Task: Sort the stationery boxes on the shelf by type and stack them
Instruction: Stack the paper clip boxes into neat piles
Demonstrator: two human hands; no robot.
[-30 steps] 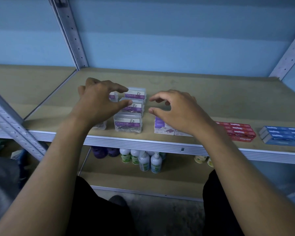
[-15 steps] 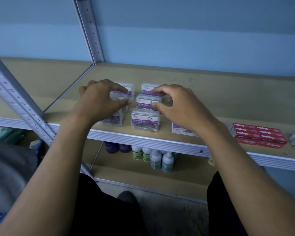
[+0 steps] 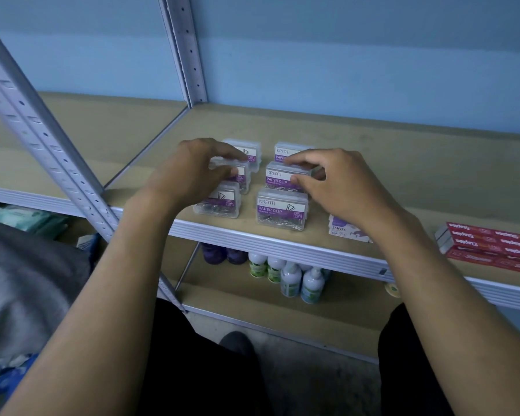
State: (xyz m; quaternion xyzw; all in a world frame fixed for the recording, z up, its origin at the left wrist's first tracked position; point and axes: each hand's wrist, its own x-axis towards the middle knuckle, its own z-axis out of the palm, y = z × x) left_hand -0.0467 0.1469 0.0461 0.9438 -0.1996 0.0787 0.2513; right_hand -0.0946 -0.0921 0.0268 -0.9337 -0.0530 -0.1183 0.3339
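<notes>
Several clear paper clip boxes with purple labels stand in two columns on the wooden shelf (image 3: 403,163). My left hand (image 3: 189,172) is closed around the middle box of the left column (image 3: 240,178). My right hand (image 3: 339,187) grips the middle box of the right column (image 3: 282,177) between thumb and fingers. In front of each stands another paper clip box (image 3: 281,210), and the left front box (image 3: 219,202) is partly hidden by my left hand. A white and purple staples box (image 3: 342,231) lies under my right wrist. Red staples boxes (image 3: 490,244) are stacked at the right.
A grey metal upright (image 3: 42,139) slants across the left, and another upright (image 3: 183,49) stands at the back. On the lower shelf stand small bottles (image 3: 291,277) and purple containers (image 3: 219,253). Grey cloth (image 3: 21,283) lies at the lower left.
Both hands have closed in on the two middle paper clip boxes and taken hold of them. The view has shifted left, so the blue boxes at the right have dropped out of sight.
</notes>
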